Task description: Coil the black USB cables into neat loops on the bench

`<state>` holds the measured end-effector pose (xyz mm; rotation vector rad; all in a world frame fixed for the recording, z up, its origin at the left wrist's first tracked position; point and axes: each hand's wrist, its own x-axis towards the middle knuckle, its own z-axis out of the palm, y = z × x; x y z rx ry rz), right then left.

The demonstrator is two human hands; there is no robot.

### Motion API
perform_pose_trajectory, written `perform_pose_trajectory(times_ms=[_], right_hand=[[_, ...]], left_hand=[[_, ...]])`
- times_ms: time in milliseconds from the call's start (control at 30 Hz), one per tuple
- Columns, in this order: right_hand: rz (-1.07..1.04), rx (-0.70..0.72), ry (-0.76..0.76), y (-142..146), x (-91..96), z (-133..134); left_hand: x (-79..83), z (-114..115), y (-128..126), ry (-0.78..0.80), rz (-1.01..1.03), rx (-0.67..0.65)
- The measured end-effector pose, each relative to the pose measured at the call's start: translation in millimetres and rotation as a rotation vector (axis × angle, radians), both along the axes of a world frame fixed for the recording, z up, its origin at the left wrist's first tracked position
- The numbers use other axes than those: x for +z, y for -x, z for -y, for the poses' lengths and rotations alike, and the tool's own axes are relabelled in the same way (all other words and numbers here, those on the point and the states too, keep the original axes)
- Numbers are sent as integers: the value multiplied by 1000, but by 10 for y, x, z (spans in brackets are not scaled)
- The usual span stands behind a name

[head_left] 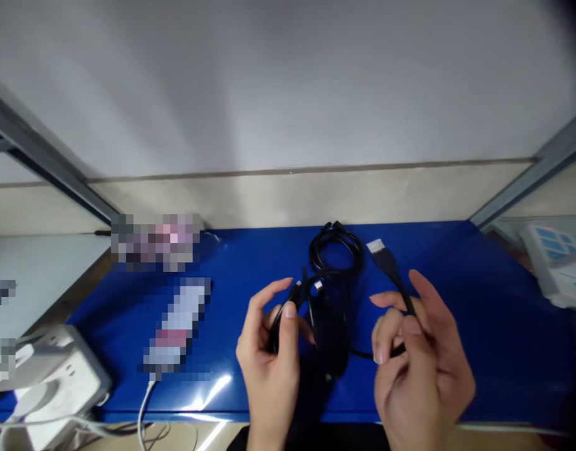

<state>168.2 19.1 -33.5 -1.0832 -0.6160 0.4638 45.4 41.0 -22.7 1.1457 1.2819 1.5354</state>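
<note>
A black USB cable (pixel 335 250) lies coiled on the blue table top (pixel 480 300), with loops running down between both hands. My left hand (pixel 269 357) is closed around a bundle of the cable's loops near its small plug end. My right hand (pixel 419 363) pinches the cable just below the larger USB plug (pixel 379 250), which sticks up and away from me with its metal tip showing. The two hands are about a hand's width apart, and a dark bunch of cable hangs between them.
A white power strip (pixel 57 376) with white cords sits at the near left edge. Two blurred-out objects lie on the left of the blue surface. A white and blue box (pixel 555 260) rests at the right. Grey metal frame bars rise on both sides before a pale wall.
</note>
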Motion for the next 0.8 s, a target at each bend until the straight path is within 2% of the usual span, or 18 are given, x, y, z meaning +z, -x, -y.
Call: perform_pose_trajectory(times_ms=[100,167,233,300,400,533,700,800], right_hand=[[-74,-61,-75,-27,11,-10],[-97,-45,-89,-41,-4,-3],[-28,8,-60,-42,-37,13],[134,109,9,-30,-71,32],[375,282,116,8,-103,54],[538,350,190,87,-163,60],[517,418,266,135,-255,35],[476,499,244,90,-246,30]], left_hand=[[-4,-26,20,2,33,50],[31,-21,7,20,109,72],[67,0,-24,13,180,73],[78,29,-64,-31,209,43],[39,66,-121,-118,173,-36],[-53,85,-171,-171,144,-83],[-158,95,-139,-210,72,-50],[-176,111,-96,-208,-81,-129]])
